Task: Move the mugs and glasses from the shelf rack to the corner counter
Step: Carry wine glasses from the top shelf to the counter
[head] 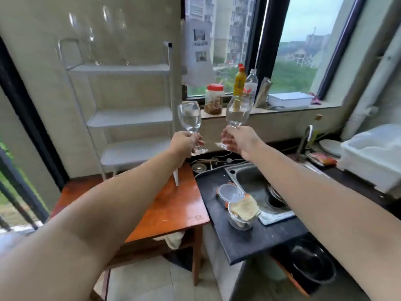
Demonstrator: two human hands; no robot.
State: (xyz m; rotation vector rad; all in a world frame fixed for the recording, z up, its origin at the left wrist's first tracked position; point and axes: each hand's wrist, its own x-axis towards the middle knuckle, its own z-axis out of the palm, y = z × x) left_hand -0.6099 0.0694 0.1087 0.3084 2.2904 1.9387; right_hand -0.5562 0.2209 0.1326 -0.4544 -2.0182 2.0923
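Two bare arms of ours reach forward over the scene, each ending in a hand that holds a stemmed glass in the air. Beneath them, largest to smallest: the dark stone counter (245, 240) with its steel sink (251, 181) runs along the right, and the reddish-brown wooden table (173, 211) stands at the left, touching the counter's edge. On that table stands the white metal shelf rack (128, 118); its three lower tiers are bare, and several tall clear stemmed glasses (95, 38), blurred against the pale wall, stand on its top tier. Our left hand (184, 144) is closed around the stem of a clear wine glass (189, 118), held upright just right of the rack. Our right hand (236, 141) grips the stem of a second clear wine glass (237, 111), tilted slightly rightward, in front of the window sill. Both glasses hang above the corner where counter meets table, near each other but apart.
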